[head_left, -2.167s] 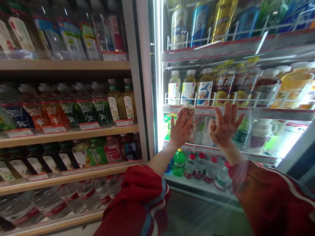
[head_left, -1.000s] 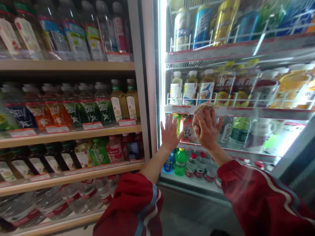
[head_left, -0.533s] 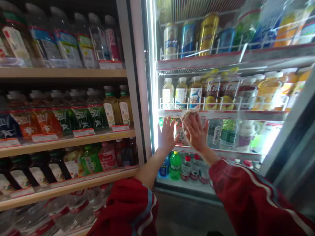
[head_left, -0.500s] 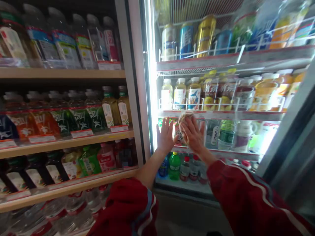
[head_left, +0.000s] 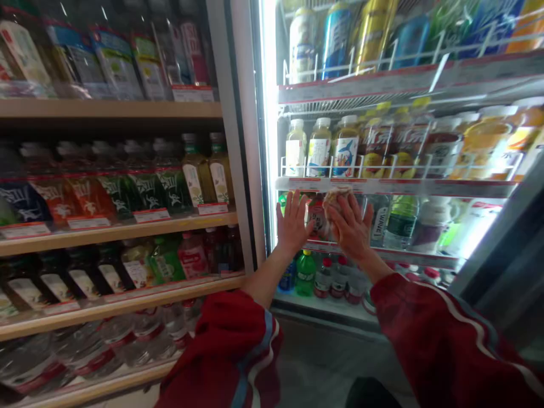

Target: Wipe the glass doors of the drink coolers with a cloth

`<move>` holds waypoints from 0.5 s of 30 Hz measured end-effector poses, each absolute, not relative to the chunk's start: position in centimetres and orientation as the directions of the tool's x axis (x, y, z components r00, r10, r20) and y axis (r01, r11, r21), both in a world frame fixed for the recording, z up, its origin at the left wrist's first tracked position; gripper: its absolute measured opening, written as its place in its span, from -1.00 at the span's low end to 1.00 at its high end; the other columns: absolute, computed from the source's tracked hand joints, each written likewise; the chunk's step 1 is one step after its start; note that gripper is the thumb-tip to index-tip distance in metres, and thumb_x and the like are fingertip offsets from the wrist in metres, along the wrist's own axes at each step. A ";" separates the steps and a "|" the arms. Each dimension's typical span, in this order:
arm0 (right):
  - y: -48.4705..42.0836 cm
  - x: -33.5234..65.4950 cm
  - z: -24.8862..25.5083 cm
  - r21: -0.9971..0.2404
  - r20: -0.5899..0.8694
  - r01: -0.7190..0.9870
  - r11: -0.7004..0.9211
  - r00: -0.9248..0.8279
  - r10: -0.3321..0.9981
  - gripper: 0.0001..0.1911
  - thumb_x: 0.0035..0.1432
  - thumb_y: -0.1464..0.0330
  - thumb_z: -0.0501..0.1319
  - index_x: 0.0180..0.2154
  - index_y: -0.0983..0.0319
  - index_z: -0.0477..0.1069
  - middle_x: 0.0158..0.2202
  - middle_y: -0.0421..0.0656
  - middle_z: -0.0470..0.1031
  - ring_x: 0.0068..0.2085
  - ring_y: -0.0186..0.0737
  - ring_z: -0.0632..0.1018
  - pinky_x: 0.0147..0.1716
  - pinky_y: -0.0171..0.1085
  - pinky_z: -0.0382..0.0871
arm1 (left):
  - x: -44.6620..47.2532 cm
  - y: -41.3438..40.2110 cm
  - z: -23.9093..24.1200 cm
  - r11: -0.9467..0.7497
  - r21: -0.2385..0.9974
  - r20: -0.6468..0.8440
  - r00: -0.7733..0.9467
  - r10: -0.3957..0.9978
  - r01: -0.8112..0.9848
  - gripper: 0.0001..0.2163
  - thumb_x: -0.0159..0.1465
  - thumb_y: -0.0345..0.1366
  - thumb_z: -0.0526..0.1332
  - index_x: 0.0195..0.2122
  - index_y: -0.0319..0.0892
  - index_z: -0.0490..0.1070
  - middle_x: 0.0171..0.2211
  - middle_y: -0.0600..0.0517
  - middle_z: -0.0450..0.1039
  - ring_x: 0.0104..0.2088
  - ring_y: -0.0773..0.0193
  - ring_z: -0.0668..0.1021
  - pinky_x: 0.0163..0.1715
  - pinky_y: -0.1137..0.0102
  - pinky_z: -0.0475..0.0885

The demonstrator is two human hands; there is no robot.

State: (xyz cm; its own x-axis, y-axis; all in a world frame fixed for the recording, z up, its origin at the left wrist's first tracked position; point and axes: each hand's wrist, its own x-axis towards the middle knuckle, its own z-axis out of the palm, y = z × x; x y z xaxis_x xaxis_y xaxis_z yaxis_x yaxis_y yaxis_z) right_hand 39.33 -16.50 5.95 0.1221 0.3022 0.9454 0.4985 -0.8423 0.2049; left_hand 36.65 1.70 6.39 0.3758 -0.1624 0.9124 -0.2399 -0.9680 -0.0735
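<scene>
My right hand (head_left: 351, 229) holds a crumpled beige cloth (head_left: 337, 198) under its fingers, at the front of a lit drinks cooler. The cloth lies just below the edge of a middle shelf (head_left: 382, 186), seemingly against a clear glass door. My left hand (head_left: 293, 224) is beside it on the left, raised with palm forward and fingers stretched. It appears flat on the same glass and holds nothing. Behind the hands stand bottles, among them a clear one with a dark label (head_left: 380, 221); others are partly hidden by my fingers.
On the left, wooden shelves (head_left: 127, 232) carry rows of drink bottles. A grey upright frame (head_left: 236, 113) divides them from the cooler. Cans (head_left: 335, 39) and bottles fill the cooler's upper shelves. A dark door edge (head_left: 501, 243) slants along the right. Below lies a dark floor (head_left: 323, 357).
My right hand and the cloth have shifted slightly right and down relative to the shelf. The left hand stays spread near the same place. The head view has tilted a little downward.
</scene>
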 end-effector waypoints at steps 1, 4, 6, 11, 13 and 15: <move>-16.7 39.4 6.0 0.170 0.956 0.491 -0.854 0.126 0.263 -0.55 0.22 0.32 0.06 0.15 0.08 0.29 0.25 -0.07 0.24 0.31 -0.01 0.14 0.25 0.20 -0.21 | 36.6 1.8 6.4 -0.967 -0.080 0.911 0.377 -0.169 -0.242 -0.35 0.28 -0.11 0.12 0.32 -0.21 -0.10 0.33 -0.19 -0.03 0.35 0.09 -0.07 0.27 -0.02 -0.07; -17.3 39.7 6.6 0.039 0.989 0.458 -0.888 0.107 0.099 -0.52 0.23 0.30 0.03 0.18 0.12 0.25 0.28 -0.02 0.18 0.32 0.06 0.11 0.23 0.25 -0.22 | 36.5 1.8 6.2 -0.967 -0.079 0.912 0.374 -0.167 -0.241 -0.36 0.28 -0.12 0.13 0.32 -0.21 -0.08 0.33 -0.19 -0.02 0.35 0.09 -0.05 0.28 -0.02 -0.07; -17.3 39.8 6.6 0.021 0.993 0.451 -0.892 0.092 0.070 -0.51 0.23 0.29 0.03 0.19 0.14 0.24 0.28 0.00 0.16 0.33 0.07 0.09 0.23 0.25 -0.18 | 36.5 1.7 6.2 -0.968 -0.065 0.915 0.373 -0.155 -0.243 -0.35 0.28 -0.12 0.13 0.32 -0.21 -0.08 0.33 -0.20 -0.02 0.35 0.08 -0.06 0.27 -0.04 -0.08; -17.2 39.4 5.5 0.162 0.959 0.492 -0.856 0.127 0.254 -0.53 0.22 0.35 0.06 0.16 0.09 0.27 0.25 -0.05 0.24 0.31 -0.02 0.14 0.24 0.19 -0.15 | 36.1 1.6 6.4 -0.964 -0.038 0.898 0.415 -0.147 -0.262 -0.34 0.25 -0.12 0.17 0.31 -0.19 -0.05 0.34 -0.20 -0.06 0.35 0.05 -0.08 0.27 -0.06 -0.06; -17.8 39.5 5.5 0.136 0.958 0.504 -0.853 0.151 0.243 -0.53 0.21 0.36 0.06 0.17 0.07 0.26 0.26 -0.07 0.22 0.31 0.00 0.13 0.24 0.22 -0.18 | 35.9 1.5 6.4 -0.965 -0.029 0.892 0.429 -0.142 -0.260 -0.35 0.25 -0.15 0.17 0.31 -0.19 -0.04 0.34 -0.21 -0.08 0.36 0.04 -0.10 0.26 -0.07 -0.06; -18.4 39.6 5.8 0.057 0.978 0.492 -0.869 0.146 0.147 -0.51 0.22 0.34 0.04 0.19 0.11 0.24 0.29 -0.04 0.15 0.33 0.05 0.09 0.24 0.24 -0.21 | 35.8 1.1 6.4 -0.965 -0.036 0.892 0.427 -0.149 -0.261 -0.36 0.25 -0.17 0.17 0.31 -0.19 -0.04 0.34 -0.21 -0.08 0.36 0.03 -0.11 0.26 -0.09 -0.06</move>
